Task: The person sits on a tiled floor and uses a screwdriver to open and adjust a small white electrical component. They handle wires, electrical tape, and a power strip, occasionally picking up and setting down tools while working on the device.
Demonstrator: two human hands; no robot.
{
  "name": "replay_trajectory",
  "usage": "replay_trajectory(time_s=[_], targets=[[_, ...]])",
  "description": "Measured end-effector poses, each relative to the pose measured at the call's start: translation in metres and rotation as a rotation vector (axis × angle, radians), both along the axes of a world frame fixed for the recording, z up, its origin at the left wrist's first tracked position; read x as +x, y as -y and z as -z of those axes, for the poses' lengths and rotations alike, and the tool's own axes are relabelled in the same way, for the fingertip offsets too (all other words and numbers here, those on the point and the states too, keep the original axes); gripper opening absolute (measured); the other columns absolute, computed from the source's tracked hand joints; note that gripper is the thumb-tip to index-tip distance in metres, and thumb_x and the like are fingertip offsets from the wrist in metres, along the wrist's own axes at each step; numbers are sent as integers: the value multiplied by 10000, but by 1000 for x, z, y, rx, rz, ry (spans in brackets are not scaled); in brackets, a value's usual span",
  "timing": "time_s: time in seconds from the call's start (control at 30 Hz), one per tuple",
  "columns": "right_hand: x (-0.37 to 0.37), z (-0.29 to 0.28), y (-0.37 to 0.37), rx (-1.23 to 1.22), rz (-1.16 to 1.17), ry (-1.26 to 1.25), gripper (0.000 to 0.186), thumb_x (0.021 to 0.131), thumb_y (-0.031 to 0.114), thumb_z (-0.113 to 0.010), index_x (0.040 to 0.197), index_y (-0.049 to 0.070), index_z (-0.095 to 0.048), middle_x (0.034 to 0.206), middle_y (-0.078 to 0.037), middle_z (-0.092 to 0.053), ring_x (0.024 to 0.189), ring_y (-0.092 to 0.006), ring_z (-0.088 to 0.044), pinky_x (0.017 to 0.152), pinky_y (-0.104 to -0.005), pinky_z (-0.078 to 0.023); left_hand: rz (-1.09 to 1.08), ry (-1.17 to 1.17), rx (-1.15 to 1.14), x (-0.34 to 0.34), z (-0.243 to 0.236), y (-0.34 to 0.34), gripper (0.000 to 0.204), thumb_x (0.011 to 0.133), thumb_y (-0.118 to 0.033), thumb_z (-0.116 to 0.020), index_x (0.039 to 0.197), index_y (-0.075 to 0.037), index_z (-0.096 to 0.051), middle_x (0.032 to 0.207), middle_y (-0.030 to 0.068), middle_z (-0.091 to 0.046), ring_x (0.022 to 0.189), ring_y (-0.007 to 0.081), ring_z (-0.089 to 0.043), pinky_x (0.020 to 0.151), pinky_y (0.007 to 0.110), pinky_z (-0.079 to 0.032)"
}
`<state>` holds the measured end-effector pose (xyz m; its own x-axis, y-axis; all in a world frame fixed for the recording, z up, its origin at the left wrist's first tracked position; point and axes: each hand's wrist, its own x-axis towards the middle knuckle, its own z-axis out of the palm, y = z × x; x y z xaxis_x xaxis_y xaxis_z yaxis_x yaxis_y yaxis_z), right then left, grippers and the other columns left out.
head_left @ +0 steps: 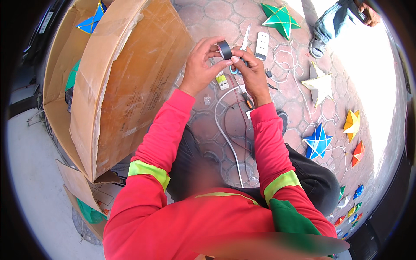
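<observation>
Seen from above, a person in a red top with yellow-green bands on the sleeves had both hands raised together over a floor of pinkish paving stones. The left hand (201, 65) held a roll of black tape (225, 50), its grip closed around the roll between thumb and fingers. The right hand (252, 74) met it from the other side, thumb and fingertips drawn together in a narrow grip at the roll's lower right edge; whether they pinched anything could not be told. Scissors (245, 38) with light-blue handles showed behind the right fingers, blades pointing away from the person; it was unclear whether they were held or lay on the floor.

Below the hands, a screwdriver (248, 102) with an orange and black handle lay near the right wrist, beside a white cable (231, 146). A white power strip (262, 45) lay just past the right hand. To the left stood a large open cardboard box (145, 82) with a blue star (92, 21) inside. To the right, star ornaments lay spread out: green (281, 21), white (319, 84), blue (318, 141), yellow (352, 125) and orange-red (358, 153). At the upper right, another person's jeans leg (333, 25) and sandalled foot (317, 47) were visible.
</observation>
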<state>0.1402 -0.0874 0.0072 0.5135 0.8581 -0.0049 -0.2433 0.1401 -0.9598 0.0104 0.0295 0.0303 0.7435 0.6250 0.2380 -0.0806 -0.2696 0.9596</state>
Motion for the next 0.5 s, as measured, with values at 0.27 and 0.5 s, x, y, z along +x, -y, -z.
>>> replay_trajectory(time_s=[0.27, 0.5], targets=[[0, 4, -6, -37, 31, 116, 190, 938, 168, -755, 1092, 58, -750, 982, 28, -660, 811, -69, -591, 680, -240, -483, -110, -27, 244, 1, -2, -1, 636, 826, 23, -776, 1412, -42, -540, 1294, 93, -573, 1098, 190, -642, 946, 325, -555], [5, 11, -7, -62, -22, 123, 191, 958, 185, -735, 1096, 53, -745, 888, 39, -632, 737, -57, -554, 644, -234, -449, 24, -77, 12, -8, 4, -11, 584, 858, 0, -760, 1403, -34, -553, 1286, 110, -620, 1103, 186, -648, 946, 318, -548]])
